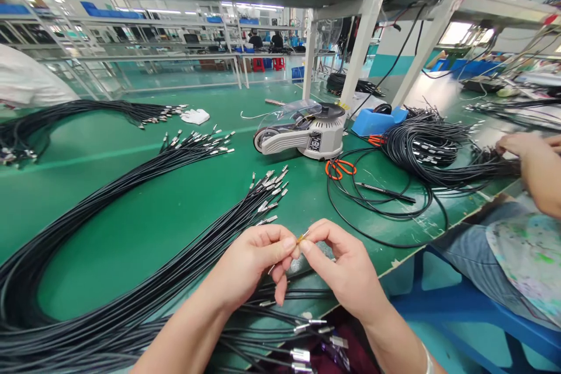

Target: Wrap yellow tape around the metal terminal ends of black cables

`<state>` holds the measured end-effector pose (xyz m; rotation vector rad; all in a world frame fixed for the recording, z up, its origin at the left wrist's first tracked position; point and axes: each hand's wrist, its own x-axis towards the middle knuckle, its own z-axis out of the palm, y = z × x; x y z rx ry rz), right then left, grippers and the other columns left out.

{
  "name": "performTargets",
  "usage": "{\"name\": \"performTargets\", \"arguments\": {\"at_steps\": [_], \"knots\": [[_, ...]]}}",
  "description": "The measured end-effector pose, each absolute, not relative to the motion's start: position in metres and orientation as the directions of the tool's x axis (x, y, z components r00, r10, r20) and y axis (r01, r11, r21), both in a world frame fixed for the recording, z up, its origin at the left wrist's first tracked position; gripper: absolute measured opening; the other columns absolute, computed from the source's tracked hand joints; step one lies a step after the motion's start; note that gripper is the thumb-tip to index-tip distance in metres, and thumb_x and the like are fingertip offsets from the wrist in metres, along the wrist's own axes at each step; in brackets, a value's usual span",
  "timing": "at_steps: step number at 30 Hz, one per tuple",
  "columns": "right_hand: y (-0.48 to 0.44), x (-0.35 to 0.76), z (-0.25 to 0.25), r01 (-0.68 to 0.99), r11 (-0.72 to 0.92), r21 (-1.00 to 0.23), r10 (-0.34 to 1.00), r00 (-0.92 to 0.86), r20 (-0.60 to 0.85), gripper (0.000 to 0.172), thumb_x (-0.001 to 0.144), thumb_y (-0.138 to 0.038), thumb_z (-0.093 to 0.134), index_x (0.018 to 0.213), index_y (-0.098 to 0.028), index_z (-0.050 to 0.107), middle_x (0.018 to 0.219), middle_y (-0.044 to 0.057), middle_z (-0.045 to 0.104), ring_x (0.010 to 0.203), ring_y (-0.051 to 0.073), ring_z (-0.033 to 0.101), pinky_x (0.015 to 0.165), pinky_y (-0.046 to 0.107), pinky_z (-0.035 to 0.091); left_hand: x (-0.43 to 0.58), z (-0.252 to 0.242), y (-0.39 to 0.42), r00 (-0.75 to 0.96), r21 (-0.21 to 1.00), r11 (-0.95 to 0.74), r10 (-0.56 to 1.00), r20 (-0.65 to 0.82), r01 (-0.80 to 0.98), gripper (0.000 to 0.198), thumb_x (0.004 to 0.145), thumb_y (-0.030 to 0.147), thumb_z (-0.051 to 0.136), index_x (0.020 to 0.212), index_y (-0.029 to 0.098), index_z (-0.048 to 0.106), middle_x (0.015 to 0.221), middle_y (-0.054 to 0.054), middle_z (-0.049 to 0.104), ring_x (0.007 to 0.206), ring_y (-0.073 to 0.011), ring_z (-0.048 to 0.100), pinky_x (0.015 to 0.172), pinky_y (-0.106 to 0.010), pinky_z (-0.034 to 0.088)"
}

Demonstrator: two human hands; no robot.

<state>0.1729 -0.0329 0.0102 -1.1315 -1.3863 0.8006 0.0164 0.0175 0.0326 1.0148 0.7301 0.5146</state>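
Amber is the one warm colour at the centre of this: a small amber piece (301,238) held just above the near edge of the counter (144,228), pinched from both sides at once. The left hand (252,266) comes at it from 9 o'clock and the right hand (346,269) from 3 o'clock. On each hand the thumb and forefinger are closed on it, so the fingers (287,243) of the two hands nearly meet. Neither hand is nearer; both touch it. Its long axis seems to run from 8 o'clock up toward 2 o'clock, with a pale tip poking out at the upper end. It is too small for me to say what it is.

Right under the hands lie cable ends (302,327) with metal plugs. A long bundle of black cables (184,234) sweeps away toward 10 o'clock, its metal tips fanned out just beyond the hands at 12 o'clock.

The counter is a green mat, scuffed along its front edge. At 1 o'clock sits a grey tape dispenser (302,134), with orange-handled scissors (339,168) beside it and a blue box (372,121) behind. A thick coil of cables (429,152) lies at 2 o'clock, where a co-worker's hand (521,143) rests on the strands. A white cloth (196,116) lies far off at 11 o'clock. Beyond that are rows of metal-framed benches under strip lights, and a blue bench (482,310) stands by the counter.
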Motion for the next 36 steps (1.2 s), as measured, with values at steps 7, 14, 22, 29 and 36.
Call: {"name": "performTargets", "arguments": {"at_steps": [7, 14, 22, 29, 36], "knots": [[-0.032, 0.192, 0.017, 0.263, 0.355, -0.897, 0.932, -0.027, 0.361, 0.01, 0.078, -0.023, 0.07, 0.083, -0.021, 0.062, 0.078, 0.0, 0.063, 0.074, 0.015, 0.06, 0.071, 0.028, 0.05, 0.013, 0.038, 0.016, 0.735, 0.862, 0.506, 0.573, -0.362, 0.03, 0.028, 0.069, 0.038, 0.071, 0.063, 0.013, 0.063, 0.044, 0.004, 0.048, 0.033, -0.0084, 0.05, 0.032, -0.017, 0.036], [-0.027, 0.209, 0.018, 0.195, 0.586, -0.787, 0.791, -0.348, 0.503, 0.006, 0.083, -0.024, 0.066, 0.082, -0.026, 0.072, 0.076, 0.002, 0.071, 0.074, 0.017, 0.064, 0.076, 0.033, 0.052, 0.011, 0.043, 0.012, 0.8, 0.869, 0.461, 0.445, -0.403, 0.182, 0.028, 0.07, 0.041, 0.069, 0.064, 0.015, 0.061, 0.044, 0.005, 0.046, 0.031, -0.0068, 0.043, 0.031, -0.018, 0.028], [-0.038, 0.222, 0.004, -0.01, 0.052, -0.999, 0.997, -0.057, 0.052, 0.017, 0.078, -0.032, 0.068, 0.087, -0.017, 0.067, 0.076, 0.001, 0.067, 0.067, 0.013, 0.062, 0.064, 0.027, 0.052, 0.031, 0.047, -0.005, 0.525, 0.847, -0.234, 0.849, -0.062, 0.478, 0.021, 0.085, 0.034, 0.052, 0.072, 0.019, 0.06, 0.07, 0.002, 0.057, 0.053, -0.0098, 0.055, 0.051, -0.021, 0.041], [-0.044, 0.22, 0.01, 0.227, 0.235, -0.945, 0.972, -0.053, 0.229, 0.011, 0.081, -0.027, 0.065, 0.075, -0.018, 0.067, 0.076, 0.002, 0.066, 0.072, 0.015, 0.06, 0.067, 0.028, 0.048, 0.036, 0.039, -0.01, 0.612, 0.679, -0.5, 0.785, 0.093, 0.538, 0.019, 0.09, 0.033, 0.048, 0.094, 0.022, 0.063, 0.079, 0.0, 0.062, 0.071, -0.0135, 0.056, 0.066, -0.024, 0.041], [-0.052, 0.228, 0.019, 0.373, 0.257, -0.891, 0.96, -0.201, 0.193, 0.009, 0.078, -0.022, 0.065, 0.07, -0.02, 0.067, 0.073, 0.001, 0.066, 0.069, 0.015, 0.059, 0.064, 0.026, 0.048, 0.034, 0.052, -0.013, 0.726, 0.685, -0.538, 0.687, 0.018, 0.492, 0.026, 0.09, 0.026, 0.045, 0.077, 0.021, 0.067, 0.074, 0.0, 0.062, 0.07, -0.0139, 0.055, 0.066, -0.023, 0.041]]}}
